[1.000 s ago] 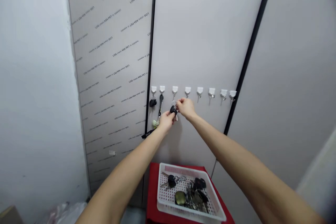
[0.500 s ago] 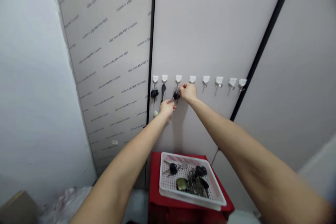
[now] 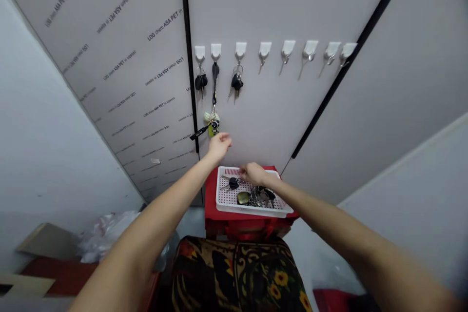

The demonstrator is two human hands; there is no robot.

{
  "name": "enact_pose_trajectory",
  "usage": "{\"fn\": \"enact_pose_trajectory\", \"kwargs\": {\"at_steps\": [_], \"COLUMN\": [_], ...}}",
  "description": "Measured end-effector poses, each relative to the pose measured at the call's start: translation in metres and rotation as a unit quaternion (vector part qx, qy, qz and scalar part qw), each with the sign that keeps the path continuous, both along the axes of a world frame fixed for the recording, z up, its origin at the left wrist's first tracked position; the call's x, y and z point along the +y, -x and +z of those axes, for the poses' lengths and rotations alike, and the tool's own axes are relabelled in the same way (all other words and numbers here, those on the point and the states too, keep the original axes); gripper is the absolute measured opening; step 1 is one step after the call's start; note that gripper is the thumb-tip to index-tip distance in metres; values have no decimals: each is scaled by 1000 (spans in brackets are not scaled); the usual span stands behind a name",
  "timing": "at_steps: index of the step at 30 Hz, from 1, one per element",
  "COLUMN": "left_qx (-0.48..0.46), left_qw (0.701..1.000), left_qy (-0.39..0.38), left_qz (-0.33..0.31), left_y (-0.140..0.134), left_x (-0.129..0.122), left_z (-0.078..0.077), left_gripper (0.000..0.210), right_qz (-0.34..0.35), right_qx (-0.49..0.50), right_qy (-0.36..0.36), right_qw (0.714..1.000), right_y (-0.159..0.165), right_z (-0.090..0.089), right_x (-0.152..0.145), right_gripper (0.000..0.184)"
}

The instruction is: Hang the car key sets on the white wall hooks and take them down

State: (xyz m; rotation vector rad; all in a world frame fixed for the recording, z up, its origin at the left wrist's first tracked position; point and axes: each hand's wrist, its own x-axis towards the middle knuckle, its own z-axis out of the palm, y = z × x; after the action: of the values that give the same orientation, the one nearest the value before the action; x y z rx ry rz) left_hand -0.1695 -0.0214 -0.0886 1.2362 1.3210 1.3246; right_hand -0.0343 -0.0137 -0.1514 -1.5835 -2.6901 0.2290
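Note:
My left hand (image 3: 219, 146) is raised before the cabinet panel with its fingers loosely apart and nothing in them, just beneath a keychain with a black strap (image 3: 215, 78), a yellow-green charm (image 3: 211, 129) and a black tag (image 3: 199, 132). My right hand (image 3: 255, 174) is over the white perforated basket (image 3: 221, 207), fingers pointing down, slightly blurred and apparently apart. Close below its fingertips lies a bunch of black-headed keys (image 3: 233, 183). More keys (image 3: 268, 195) and a brass-coloured padlock-like piece (image 3: 243, 198) lie in the basket. Another key bunch (image 3: 237, 82) hangs from the third hook.
Several white adhesive hooks (image 3: 265, 51) run in a row across the panel; a key bunch (image 3: 201, 82) hangs on the leftmost. The basket stands on a red box (image 3: 215, 224). A flower-patterned cloth (image 3: 237, 273) is nearest me. Plastic bags (image 3: 106, 234) lie at lower left.
Both hands have left the keys on the third hook, which now hang free. My right hand has dropped to the basket; my left hand has moved lower. The view has tilted down.

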Motion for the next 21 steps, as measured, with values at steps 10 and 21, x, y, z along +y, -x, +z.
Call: {"fn": "enact_pose_trajectory", "kwargs": {"at_steps": [10,21], "left_qx": [194,444], "left_qw": [979,882], "left_qy": [25,-33], "left_qz": [-62,-156], "left_y": [-5,-17], "left_x": [-19,-42], "left_z": [-85,-96], "left_gripper": [27,45], "right_qz": [9,-26], "right_qx": [-147,-105], "right_qy": [-13,14], "right_qw": [989,994], "right_y": [4,-3], "right_z": [-18,0], "right_x": [-12,-23], "right_gripper": [24,26]}}
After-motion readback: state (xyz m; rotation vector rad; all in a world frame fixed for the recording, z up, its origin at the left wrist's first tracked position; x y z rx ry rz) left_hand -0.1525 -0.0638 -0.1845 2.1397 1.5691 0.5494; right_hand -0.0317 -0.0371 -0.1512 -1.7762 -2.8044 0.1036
